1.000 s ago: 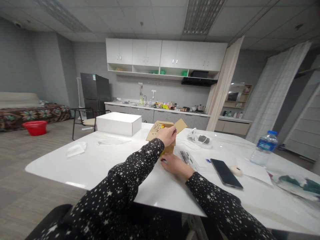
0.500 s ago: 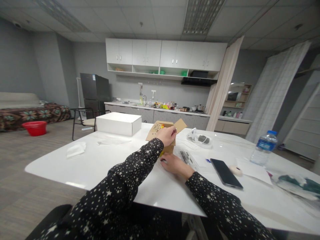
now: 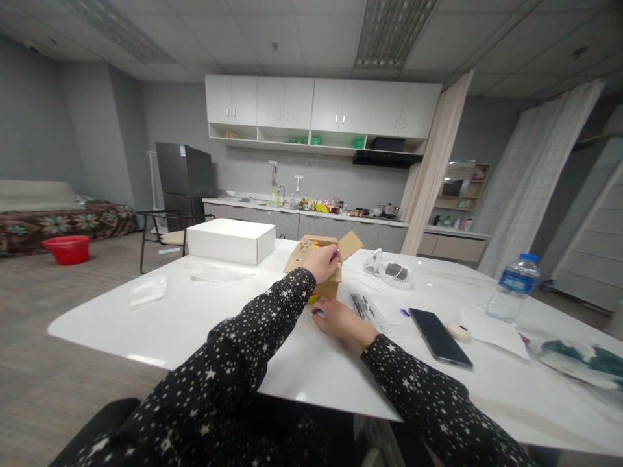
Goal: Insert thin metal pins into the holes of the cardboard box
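Observation:
A small brown cardboard box [image 3: 305,254] with open flaps stands near the middle of the white table [image 3: 204,311]. My left hand [image 3: 325,262] rests on top of the box, fingers curled over its front edge by the raised flap [image 3: 351,244]. Something yellow shows inside the box. My right hand [image 3: 341,320] lies flat on the table just in front of the box, fingers spread, next to several dark pens [image 3: 363,305]. Both arms wear black sleeves with white stars.
A white closed box [image 3: 230,240] sits at the far left of the table. A black phone [image 3: 440,337], a water bottle [image 3: 514,288], papers [image 3: 491,332] and a white device [image 3: 392,270] lie to the right. A kitchen counter runs along the far wall.
My left hand has shifted very slightly on the box's top edge. Everything else stays as it was.

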### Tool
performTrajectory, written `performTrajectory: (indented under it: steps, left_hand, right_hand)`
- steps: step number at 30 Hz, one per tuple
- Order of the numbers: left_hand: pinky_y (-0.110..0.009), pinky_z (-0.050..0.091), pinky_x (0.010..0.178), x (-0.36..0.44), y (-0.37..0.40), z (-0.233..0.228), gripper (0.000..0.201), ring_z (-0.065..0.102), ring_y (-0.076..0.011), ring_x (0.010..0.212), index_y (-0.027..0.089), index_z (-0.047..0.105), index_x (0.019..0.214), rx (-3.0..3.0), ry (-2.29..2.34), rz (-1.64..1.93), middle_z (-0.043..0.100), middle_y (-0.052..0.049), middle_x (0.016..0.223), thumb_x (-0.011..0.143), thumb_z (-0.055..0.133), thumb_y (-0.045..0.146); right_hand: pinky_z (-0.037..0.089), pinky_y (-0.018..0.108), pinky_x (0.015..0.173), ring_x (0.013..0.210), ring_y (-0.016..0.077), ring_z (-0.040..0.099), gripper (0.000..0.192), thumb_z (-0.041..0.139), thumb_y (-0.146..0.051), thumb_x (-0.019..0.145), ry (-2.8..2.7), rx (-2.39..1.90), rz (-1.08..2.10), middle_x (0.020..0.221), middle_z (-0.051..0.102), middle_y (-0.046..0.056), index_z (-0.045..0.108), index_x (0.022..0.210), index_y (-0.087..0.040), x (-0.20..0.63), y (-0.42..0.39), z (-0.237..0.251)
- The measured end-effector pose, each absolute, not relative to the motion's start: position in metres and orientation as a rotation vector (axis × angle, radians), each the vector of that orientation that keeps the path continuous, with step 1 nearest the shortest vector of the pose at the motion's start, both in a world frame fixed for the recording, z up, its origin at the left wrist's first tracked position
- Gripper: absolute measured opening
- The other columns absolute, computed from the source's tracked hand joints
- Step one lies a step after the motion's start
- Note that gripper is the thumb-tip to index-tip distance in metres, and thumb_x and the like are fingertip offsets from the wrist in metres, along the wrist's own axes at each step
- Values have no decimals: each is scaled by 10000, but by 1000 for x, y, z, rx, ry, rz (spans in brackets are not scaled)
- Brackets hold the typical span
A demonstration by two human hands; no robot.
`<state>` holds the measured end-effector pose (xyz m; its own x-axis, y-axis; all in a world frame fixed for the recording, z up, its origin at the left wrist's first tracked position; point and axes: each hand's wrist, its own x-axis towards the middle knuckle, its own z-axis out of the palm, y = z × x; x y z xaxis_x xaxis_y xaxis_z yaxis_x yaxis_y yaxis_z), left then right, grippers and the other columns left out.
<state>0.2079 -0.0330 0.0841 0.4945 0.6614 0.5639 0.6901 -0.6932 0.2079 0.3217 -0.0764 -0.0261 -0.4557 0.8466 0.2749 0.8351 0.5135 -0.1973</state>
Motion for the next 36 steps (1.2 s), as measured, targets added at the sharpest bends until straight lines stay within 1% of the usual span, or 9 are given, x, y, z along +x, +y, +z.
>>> performTrajectory:
  steps: [10,13,17,19,24,29,33,36]
  left_hand:
    - [-289,480,791,211,-38,87,172,675,-208,895,201,629,966,-2667,-1255,-982,728,-66,961,895,472,206]
    - [-291,483,808,211,-39,86,200,676,-206,909,207,607,1043,-2675,-1256,-1006,728,-67,983,891,478,193]
    - [-303,488,809,211,-41,87,346,680,-211,883,220,534,1217,-2681,-1256,-1026,732,-54,950,879,476,171]
    - [-308,491,806,211,-42,88,398,681,-214,872,235,508,1267,-2681,-1267,-1016,732,-46,937,877,467,163]
    - [-312,486,834,211,-43,88,365,673,-217,919,263,560,1222,-2663,-1269,-988,728,-40,972,881,463,176]
    - [-316,487,817,211,-42,88,450,677,-221,902,257,482,1329,-2662,-1278,-1012,737,-40,970,885,470,181]
    - [-308,484,819,212,-44,89,393,676,-215,903,266,531,1273,-2658,-1299,-964,738,-37,978,890,480,198]
    - [-309,484,823,213,-45,90,393,675,-212,893,271,545,1268,-2649,-1295,-953,739,-37,979,887,480,200]
  right_hand:
    - [432,295,888,962,204,606,186,525,-174,864,-2418,-1409,49,1018,676,97,692,945,-157,320,-80,-23]
    - [433,296,891,967,207,608,187,522,-185,871,-2418,-1413,58,1024,677,97,689,952,-160,319,-80,-23]
    - [436,303,897,973,211,609,199,516,-190,873,-2427,-1410,57,1038,677,103,687,970,-158,319,-80,-23]
    - [438,304,894,967,209,609,202,512,-191,875,-2434,-1414,55,1041,676,102,688,970,-160,319,-80,-23]
    - [440,303,883,953,203,607,196,512,-195,873,-2433,-1402,58,1017,676,95,689,952,-164,319,-79,-24]
    - [439,301,886,948,204,607,201,515,-185,860,-2419,-1381,62,1017,678,99,692,950,-157,320,-78,-25]
    - [438,301,880,946,204,608,205,514,-180,856,-2422,-1376,72,1016,676,98,694,952,-159,320,-76,-27]
    - [437,303,881,952,206,610,204,514,-192,865,-2429,-1382,74,1015,675,98,695,955,-161,319,-76,-27]
